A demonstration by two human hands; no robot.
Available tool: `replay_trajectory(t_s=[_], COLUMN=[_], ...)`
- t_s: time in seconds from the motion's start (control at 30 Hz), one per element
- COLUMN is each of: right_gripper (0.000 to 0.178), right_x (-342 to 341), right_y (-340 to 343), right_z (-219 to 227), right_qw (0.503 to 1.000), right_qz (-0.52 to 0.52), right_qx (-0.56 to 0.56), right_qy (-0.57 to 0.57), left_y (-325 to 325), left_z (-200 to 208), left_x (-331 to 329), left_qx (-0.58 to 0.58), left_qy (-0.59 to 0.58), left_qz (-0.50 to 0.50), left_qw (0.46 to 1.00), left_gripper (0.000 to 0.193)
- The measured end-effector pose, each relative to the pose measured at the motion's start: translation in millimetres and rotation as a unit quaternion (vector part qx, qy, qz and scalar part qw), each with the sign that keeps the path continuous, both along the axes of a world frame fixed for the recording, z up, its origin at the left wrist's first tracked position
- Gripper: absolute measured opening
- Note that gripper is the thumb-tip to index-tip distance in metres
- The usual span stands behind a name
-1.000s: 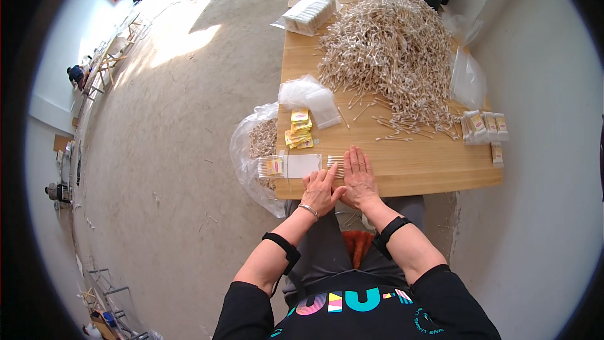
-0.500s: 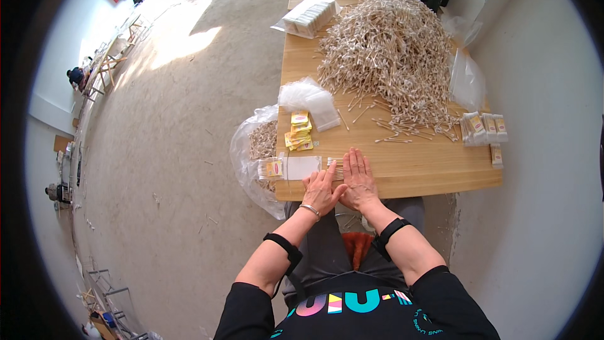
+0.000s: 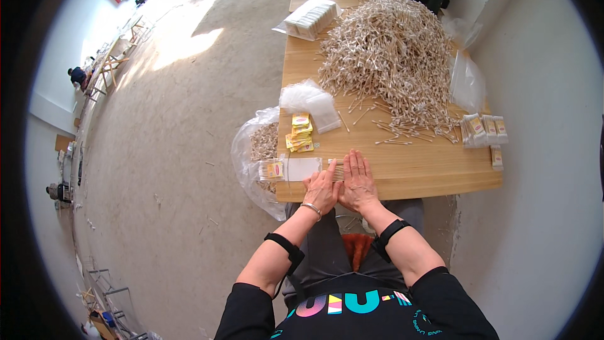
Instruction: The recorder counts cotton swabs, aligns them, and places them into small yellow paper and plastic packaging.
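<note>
A small row of cotton swabs (image 3: 338,171) lies side by side at the table's front edge, between my two hands. My right hand (image 3: 359,182) is flat along the row's right side, fingers straight and together, partly covering it. At the left side of the row, my left hand (image 3: 321,189) has its index finger stretched forward against the swabs, its other fingers partly bent. Left of that hand lies a blank white card (image 3: 304,169) with a clear bag of swabs (image 3: 271,169) beside it, at the table's left edge. Behind them sit yellow printed cards (image 3: 301,132) in a loose stack.
A large heap of cotton swabs (image 3: 393,56) covers the table's far part. Clear plastic bags (image 3: 308,102) lie at the left, and filled swab packs (image 3: 483,129) at the right edge. A plastic sack of swabs (image 3: 263,141) stands below the left edge.
Both hands keep nearly the same place beside the swab row. The view has shifted very slightly.
</note>
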State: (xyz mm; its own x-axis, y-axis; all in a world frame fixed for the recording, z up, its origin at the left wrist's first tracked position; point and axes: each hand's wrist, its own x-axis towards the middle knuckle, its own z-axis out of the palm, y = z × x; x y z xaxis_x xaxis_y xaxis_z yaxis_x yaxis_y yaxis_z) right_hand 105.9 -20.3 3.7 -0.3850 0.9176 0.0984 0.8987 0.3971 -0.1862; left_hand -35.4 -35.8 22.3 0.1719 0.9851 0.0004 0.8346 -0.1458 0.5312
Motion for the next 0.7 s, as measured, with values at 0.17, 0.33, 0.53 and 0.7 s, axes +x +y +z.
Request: replay_trajectory(t_s=[0.17,0.33,0.53,0.7], right_gripper=[0.088,0.09,0.088,0.087], right_x=[-2.0,-1.4,-1.2,-3.2], right_y=[-0.8,-0.8,-0.1,-0.9], right_z=[2.3,-1.5,-5.0,0.1], right_qw=[1.0,0.999,1.0,0.999], right_qz=[0.008,0.003,0.0,0.009], right_qx=[-0.016,-0.021,0.011,-0.007], right_qy=[0.026,0.033,0.024,0.04], left_y=[4.0,6.4,9.0,10.3], left_z=[-5.9,-6.4,1.0,-6.5], left_x=[-3.7,-1.9,4.3,-0.4], left_qx=[-0.011,-0.03,-0.037,-0.053], left_qy=[0.011,0.022,-0.009,0.007], left_qz=[-0.004,-0.006,0.055,0.047], left_qw=[1.0,0.999,0.998,0.997], left_gripper=[0.054,0.056,0.056,0.05])
